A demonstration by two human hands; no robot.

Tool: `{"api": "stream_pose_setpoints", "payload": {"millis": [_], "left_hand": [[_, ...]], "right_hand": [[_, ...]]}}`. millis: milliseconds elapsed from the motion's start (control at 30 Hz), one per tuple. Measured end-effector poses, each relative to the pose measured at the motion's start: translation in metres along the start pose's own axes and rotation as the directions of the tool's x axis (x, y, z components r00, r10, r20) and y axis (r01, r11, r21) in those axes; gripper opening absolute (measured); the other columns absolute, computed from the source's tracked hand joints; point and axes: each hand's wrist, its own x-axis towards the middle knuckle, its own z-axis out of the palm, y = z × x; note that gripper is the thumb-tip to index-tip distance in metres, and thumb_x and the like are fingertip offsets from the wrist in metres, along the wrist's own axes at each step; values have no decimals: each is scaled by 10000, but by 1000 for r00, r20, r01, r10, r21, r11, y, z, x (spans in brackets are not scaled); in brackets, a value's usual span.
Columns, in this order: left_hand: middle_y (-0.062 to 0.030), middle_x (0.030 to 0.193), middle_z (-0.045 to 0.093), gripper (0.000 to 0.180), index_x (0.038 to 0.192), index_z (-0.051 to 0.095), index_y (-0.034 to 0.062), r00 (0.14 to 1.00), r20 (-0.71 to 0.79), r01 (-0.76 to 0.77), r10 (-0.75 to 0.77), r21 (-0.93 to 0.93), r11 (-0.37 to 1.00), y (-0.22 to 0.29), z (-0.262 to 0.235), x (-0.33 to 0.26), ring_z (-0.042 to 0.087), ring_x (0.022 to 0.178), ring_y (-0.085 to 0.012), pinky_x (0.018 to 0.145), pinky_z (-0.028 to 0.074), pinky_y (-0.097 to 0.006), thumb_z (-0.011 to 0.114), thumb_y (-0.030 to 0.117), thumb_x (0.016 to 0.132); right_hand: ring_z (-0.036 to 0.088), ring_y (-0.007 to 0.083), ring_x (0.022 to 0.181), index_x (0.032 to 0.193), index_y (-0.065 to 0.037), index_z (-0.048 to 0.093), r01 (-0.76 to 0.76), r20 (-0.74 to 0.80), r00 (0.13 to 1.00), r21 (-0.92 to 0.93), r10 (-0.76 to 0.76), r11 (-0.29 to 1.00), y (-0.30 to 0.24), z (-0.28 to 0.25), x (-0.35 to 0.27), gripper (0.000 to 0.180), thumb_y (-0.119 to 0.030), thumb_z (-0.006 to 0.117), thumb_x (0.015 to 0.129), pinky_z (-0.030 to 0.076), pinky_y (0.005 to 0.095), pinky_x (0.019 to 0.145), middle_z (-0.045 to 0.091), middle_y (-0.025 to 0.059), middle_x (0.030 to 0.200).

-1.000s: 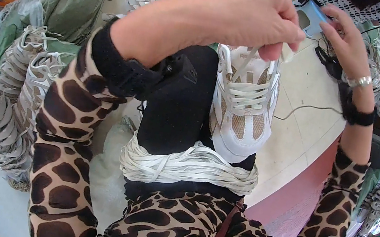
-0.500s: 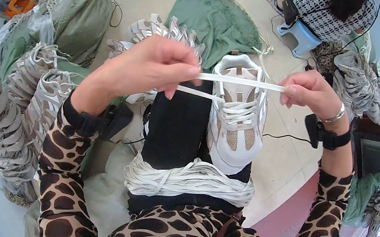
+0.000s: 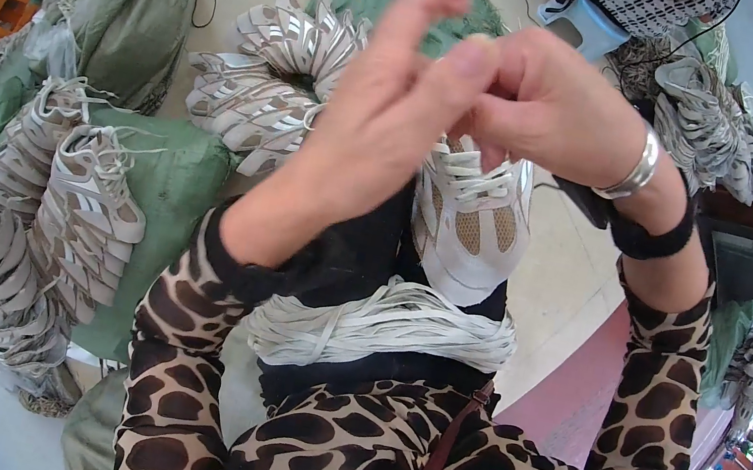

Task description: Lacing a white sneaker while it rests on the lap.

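While the left hand (image 3: 369,133) and right hand (image 3: 560,106) meet fingertip to fingertip at the picture's centre, fingers pinched narrow, whether a lace end lies between them cannot be told. Just below, at five o'clock from the hands, sits the white and beige mesh sneaker (image 3: 471,227) on the lap. It looks light and soft; the flat laces seem limp, best pinched near their tips. A bundle of white flat laces (image 3: 380,326) lies across the lap at six o'clock. Stacked pale shoe uppers (image 3: 268,80) rest at ten o'clock.
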Motion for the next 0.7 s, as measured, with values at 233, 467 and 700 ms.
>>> {"api": "stream_pose_setpoints", "payload": {"millis": [233, 467, 700], "left_hand": [[41, 656, 585, 260, 842, 684, -22, 968, 129, 225, -217, -52, 973, -36, -6, -3, 480, 642, -13, 547, 387, -193, 659, 227, 914], [37, 686, 574, 223, 895, 653, 3, 943, 151, 284, -298, 108, 953, -43, -6, -8, 485, 618, -29, 523, 388, -188, 702, 219, 872], [76, 697, 547, 200, 918, 625, 65, 800, 252, 576, -545, -67, 815, -42, -2, -7, 413, 544, 0, 454, 311, -169, 711, 241, 879]], "right_hand": [[596, 76, 534, 755, -2, 641, -150, -82, 987, -124, 141, 981, 20, -11, -27, 277, -226, 576, 904, 463, 239, 479, 595, 24, 583], [574, 45, 550, 818, -27, 638, -176, -301, 927, 178, 224, 968, 63, 17, -36, 187, -181, 587, 912, 450, 192, 492, 600, -11, 636], [585, 68, 560, 812, -24, 615, -155, -246, 919, 495, 309, 855, 68, 31, -41, 209, -188, 573, 933, 483, 204, 500, 598, 1, 636]]}}
